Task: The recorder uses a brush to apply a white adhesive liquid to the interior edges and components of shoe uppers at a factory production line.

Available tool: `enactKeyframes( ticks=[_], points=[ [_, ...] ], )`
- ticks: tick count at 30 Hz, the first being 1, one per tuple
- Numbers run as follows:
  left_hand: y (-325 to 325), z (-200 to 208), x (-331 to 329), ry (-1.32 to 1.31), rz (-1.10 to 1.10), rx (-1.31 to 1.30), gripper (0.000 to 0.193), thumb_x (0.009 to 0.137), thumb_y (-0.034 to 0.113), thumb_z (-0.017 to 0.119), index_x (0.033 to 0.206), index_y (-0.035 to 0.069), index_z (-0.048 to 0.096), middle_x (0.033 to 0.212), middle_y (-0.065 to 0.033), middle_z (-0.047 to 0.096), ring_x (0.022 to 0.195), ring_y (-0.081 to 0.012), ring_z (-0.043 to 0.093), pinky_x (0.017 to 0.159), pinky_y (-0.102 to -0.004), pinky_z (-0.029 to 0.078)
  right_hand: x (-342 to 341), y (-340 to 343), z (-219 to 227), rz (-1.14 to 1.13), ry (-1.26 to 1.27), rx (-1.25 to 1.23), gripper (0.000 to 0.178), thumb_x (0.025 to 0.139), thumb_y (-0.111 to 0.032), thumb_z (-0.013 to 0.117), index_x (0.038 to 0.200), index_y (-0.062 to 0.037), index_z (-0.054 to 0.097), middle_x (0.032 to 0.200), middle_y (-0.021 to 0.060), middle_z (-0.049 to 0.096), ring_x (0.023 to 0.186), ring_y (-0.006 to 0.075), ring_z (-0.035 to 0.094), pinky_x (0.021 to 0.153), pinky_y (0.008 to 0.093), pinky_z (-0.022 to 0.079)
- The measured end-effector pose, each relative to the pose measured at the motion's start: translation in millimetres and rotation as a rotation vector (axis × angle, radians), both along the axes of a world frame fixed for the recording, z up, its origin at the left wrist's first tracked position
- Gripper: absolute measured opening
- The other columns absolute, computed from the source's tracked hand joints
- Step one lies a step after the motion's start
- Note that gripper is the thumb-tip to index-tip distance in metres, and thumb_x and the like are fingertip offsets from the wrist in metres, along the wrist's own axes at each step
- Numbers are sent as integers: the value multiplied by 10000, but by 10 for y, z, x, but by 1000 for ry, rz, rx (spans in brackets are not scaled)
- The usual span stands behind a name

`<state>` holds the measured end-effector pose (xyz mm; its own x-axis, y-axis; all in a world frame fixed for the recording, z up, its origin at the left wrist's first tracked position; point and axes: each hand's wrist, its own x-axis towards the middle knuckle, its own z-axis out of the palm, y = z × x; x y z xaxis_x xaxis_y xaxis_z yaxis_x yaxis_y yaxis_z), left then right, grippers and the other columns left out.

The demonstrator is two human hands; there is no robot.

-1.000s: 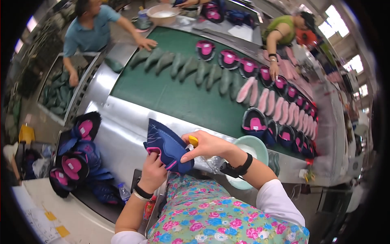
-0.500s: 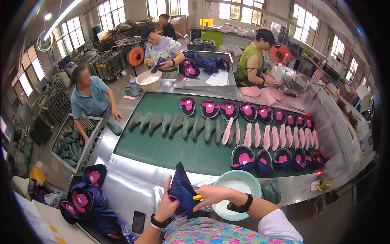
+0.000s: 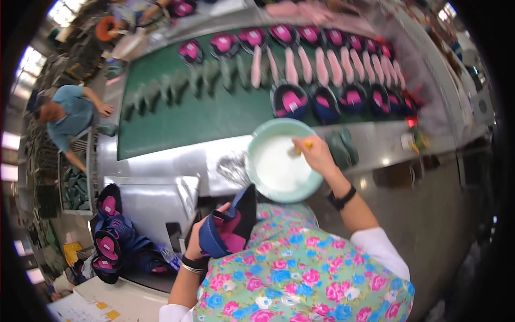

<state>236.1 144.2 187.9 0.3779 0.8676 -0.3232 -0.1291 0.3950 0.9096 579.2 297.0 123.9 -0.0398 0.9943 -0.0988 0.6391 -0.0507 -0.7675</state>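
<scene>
**Shoe upper in left hand, brush over the bowl**

Your left hand grips a blue shoe upper at the near side, left of centre, in front of your flowered apron. Pink lining shows inside; a dark flap stands up on its right. Some of your fingers are out of sight behind the upper, so the full grip cannot be made out.

Your right hand is closed round a yellow-handled brush, over the right part of a pale green bowl of white liquid. Most of the handle is hidden in your fist; the brush head is blurred, and you cannot tell whether it touches the liquid.

Left of the bowl, crumpled clear plastic, glare-washed. Right of it, dark green foot shapes, partly behind your hand and wrist. Near left, a heap of blue uppers, overlapping too much to count.

Beyond, on the green table top: pink strips between two rows of uppers, smeared by blur. Far left, a co-worker in a blue shirt; another person at the far edge is cut off.
</scene>
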Motion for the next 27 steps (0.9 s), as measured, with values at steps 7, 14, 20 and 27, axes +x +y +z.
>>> enactKeyframes(
  ticks=[7,14,20,27],
  points=[
    [-388,-364,-10,352,63,-217,648,860,113,689,1391,-41,349,1392,-115,434,1248,-188,438,1042,-328,351,317,-360,-1207,-181,74,59,249,790,-194,738,958,-13,710,902,151,707,786,235,688,715,317,525],
    [-380,-898,-257,311,19,-126,668,910,80,606,1462,1,237,1383,-138,439,1225,-209,472,1032,-335,377,329,-433,-1840,-75,-87,56,212,756,-149,735,946,-54,721,893,153,695,782,328,665,728,375,531],
    [107,-1044,302,-130,355,-352,649,894,14,583,1461,90,277,1376,-122,437,1222,-213,483,1026,-349,420,253,-260,-954,-126,236,65,200,756,-117,751,942,-48,729,926,137,706,782,258,681,710,317,530],
    [308,-1136,574,-130,198,-299,646,921,126,555,1480,111,232,1392,-122,432,1246,-223,479,1032,-366,420,-285,-225,-111,253,782,2,182,808,-49,721,986,-8,711,938,71,704,827,109,641,751,220,488]
  ],
)
